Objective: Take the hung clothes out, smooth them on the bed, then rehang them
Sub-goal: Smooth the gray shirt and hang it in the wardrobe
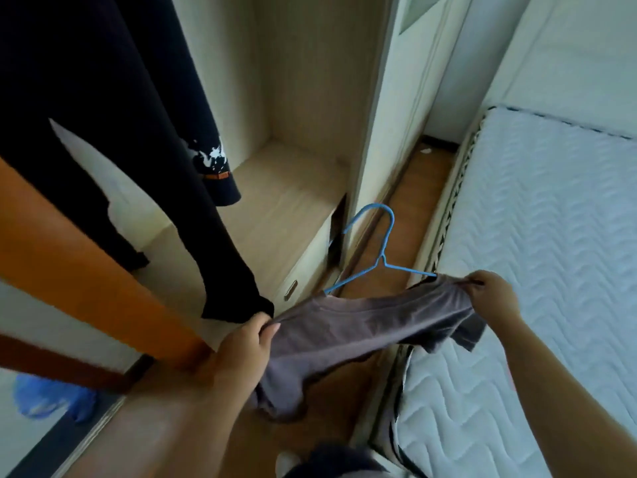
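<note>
**Left hand** (pixel 241 343): fingers curled round the left end of a grey-brown T-shirt (pixel 362 336), thumb lying on top of the cloth.

**Right hand** (pixel 493 294): fingertips pinch the shirt's right end, just beside the point where one hanger arm runs into the fabric.

**T-shirt**: held stretched between the two hands, above the strip of floor between wardrobe and bed. Its near part sags, and one sleeve hangs at the mattress edge.

**Blue wire hanger** (pixel 382 260): both arms run into the far edge of the shirt, and the hook stands up and away from the person.

**Mattress** (pixel 551 270): white, quilted in a wave pattern, filling the right side. Its bordered edge is just right of the shirt.

**Wooden floor** (pixel 424 188): a narrow brown strip running far between bed and wardrobe.

**Wardrobe** (pixel 293 98): open, with a pale wood-grain interior, on the far left. A drawer front with a small handle (pixel 291 290) sits below its floor panel.

**Dark garments** (pixel 120 132): hanging inside at the left, one with a white print and an orange band near the hem.

**Orange garment** (pixel 69 270): hangs nearest on the left, its lower end touching the left hand.

**Blue item** (pixel 51 398): near left and blurred, possibly a plastic bag.
</note>
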Action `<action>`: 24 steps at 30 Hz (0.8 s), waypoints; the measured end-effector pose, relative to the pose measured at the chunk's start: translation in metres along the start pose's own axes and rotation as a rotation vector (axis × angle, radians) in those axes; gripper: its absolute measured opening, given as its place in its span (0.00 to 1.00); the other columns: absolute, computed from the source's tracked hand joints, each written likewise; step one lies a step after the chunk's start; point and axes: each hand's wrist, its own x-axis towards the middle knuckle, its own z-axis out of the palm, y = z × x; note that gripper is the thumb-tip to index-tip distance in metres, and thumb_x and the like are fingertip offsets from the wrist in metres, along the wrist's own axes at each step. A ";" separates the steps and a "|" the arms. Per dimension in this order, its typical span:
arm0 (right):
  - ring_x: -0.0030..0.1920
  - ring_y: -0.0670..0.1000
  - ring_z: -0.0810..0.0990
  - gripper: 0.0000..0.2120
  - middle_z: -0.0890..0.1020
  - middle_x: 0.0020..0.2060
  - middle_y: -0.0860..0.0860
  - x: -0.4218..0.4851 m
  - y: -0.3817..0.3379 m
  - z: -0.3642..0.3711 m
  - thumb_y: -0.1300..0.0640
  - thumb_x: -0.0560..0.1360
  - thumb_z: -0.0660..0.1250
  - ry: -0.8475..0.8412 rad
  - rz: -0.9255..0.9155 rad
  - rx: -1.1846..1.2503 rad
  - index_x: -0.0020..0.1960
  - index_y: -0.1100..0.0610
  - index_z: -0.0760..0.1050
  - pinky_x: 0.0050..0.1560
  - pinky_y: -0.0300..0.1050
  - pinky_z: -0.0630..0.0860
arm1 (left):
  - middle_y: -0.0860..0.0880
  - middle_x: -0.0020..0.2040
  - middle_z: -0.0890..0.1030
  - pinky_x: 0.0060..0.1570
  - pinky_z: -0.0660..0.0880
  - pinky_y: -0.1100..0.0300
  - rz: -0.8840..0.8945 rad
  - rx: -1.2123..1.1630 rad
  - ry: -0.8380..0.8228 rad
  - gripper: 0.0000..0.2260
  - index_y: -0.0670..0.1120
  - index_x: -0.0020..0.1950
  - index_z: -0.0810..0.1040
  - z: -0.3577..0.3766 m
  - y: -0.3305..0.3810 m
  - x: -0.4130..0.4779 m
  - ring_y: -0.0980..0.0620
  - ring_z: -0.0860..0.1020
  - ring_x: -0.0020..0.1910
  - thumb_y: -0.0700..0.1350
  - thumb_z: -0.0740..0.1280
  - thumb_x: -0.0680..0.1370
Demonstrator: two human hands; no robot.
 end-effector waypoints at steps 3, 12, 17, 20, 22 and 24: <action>0.55 0.64 0.76 0.11 0.79 0.55 0.63 0.006 0.005 -0.015 0.65 0.72 0.62 0.097 0.097 -0.007 0.53 0.63 0.78 0.51 0.49 0.70 | 0.41 0.40 0.83 0.35 0.69 0.58 0.176 -0.053 0.019 0.20 0.41 0.46 0.80 0.010 0.018 0.034 0.41 0.81 0.39 0.56 0.60 0.76; 0.54 0.63 0.76 0.10 0.80 0.54 0.62 0.093 -0.033 -0.059 0.65 0.72 0.62 0.399 0.015 0.073 0.52 0.61 0.78 0.52 0.50 0.71 | 0.41 0.34 0.82 0.33 0.65 0.59 0.243 -0.194 0.235 0.17 0.39 0.39 0.79 0.023 0.089 0.165 0.42 0.78 0.34 0.53 0.62 0.74; 0.50 0.61 0.78 0.07 0.83 0.48 0.59 0.164 -0.097 -0.090 0.59 0.73 0.67 0.416 -0.213 0.062 0.48 0.59 0.80 0.49 0.49 0.72 | 0.36 0.37 0.81 0.37 0.69 0.53 0.204 -0.196 0.416 0.10 0.37 0.42 0.79 0.006 0.123 0.280 0.36 0.77 0.39 0.44 0.65 0.76; 0.43 0.58 0.79 0.04 0.82 0.37 0.55 0.192 -0.131 -0.113 0.56 0.71 0.69 0.391 -0.359 0.134 0.40 0.55 0.78 0.44 0.47 0.72 | 0.34 0.44 0.80 0.46 0.72 0.45 0.143 -0.149 0.507 0.10 0.37 0.47 0.79 -0.012 0.145 0.339 0.34 0.75 0.47 0.43 0.64 0.77; 0.38 0.55 0.78 0.07 0.78 0.30 0.50 0.204 -0.149 -0.126 0.57 0.71 0.70 0.346 -0.459 0.188 0.35 0.53 0.74 0.39 0.45 0.70 | 0.35 0.47 0.80 0.48 0.72 0.44 0.141 -0.144 0.572 0.10 0.37 0.49 0.79 -0.027 0.159 0.371 0.34 0.74 0.50 0.43 0.63 0.77; 0.35 0.52 0.75 0.10 0.76 0.28 0.46 0.215 -0.166 -0.138 0.57 0.71 0.70 0.270 -0.541 0.202 0.33 0.53 0.73 0.36 0.42 0.68 | 0.35 0.47 0.79 0.48 0.72 0.43 0.152 -0.145 0.617 0.10 0.37 0.48 0.78 -0.041 0.169 0.396 0.34 0.75 0.50 0.43 0.63 0.77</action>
